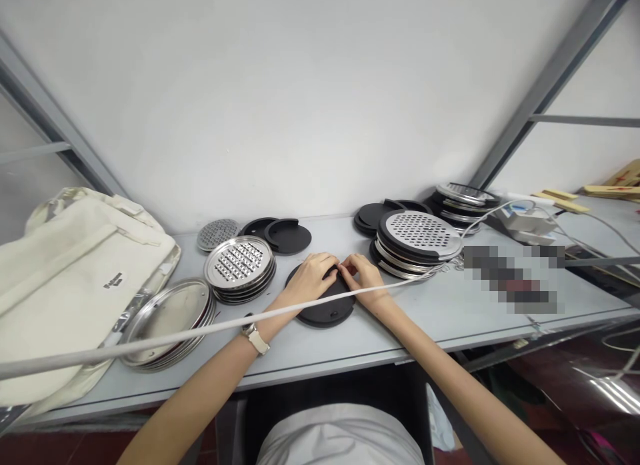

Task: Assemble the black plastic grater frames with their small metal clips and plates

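Observation:
A black round disc (325,312) lies flat on the table in front of me, with a small hole or knob near its front edge. My left hand (315,275) rests over its far left part, fingers curled at the far rim and the thumb bent inward. Against the far right rim, my right hand (364,278) is closed in a pinch, its fingertips almost meeting those of the left. Whatever sits between the right fingertips is hidden or too small to make out.
Left of the disc stand stacks of round grater plates (239,262) and plain metal discs (167,318). More stacked graters (420,233) are close on the right. Black discs (289,237) lie behind. A pale cord (220,326) crosses the view before my arms. A cream cloth bag (65,278) fills the left.

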Demonstrator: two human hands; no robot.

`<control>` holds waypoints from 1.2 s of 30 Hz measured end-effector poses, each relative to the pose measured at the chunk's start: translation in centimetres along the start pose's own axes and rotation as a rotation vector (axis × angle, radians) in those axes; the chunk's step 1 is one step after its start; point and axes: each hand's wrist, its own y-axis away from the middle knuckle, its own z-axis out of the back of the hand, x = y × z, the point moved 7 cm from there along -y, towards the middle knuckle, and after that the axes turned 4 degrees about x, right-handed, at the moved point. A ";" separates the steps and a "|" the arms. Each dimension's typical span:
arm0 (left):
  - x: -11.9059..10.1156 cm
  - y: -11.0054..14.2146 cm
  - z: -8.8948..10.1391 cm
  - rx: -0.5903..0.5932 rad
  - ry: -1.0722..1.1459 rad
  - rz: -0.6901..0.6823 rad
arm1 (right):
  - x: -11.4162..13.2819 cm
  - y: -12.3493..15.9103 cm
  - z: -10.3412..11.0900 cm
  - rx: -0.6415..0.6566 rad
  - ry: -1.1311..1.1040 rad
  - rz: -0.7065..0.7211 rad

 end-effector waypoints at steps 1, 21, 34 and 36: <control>0.0 0.0 0.0 0.000 0.006 -0.001 | 0.0 0.0 0.0 -0.002 0.002 0.003; 0.9 -0.2 -0.4 -0.002 0.108 0.006 | -0.4 0.0 -0.4 0.006 0.038 0.017; 1.3 -0.5 -0.5 -0.002 0.151 -0.003 | -0.5 0.0 -0.4 0.002 0.064 0.021; 1.3 -0.5 -0.6 -0.003 0.157 -0.006 | -0.4 0.0 -0.4 0.016 0.066 0.019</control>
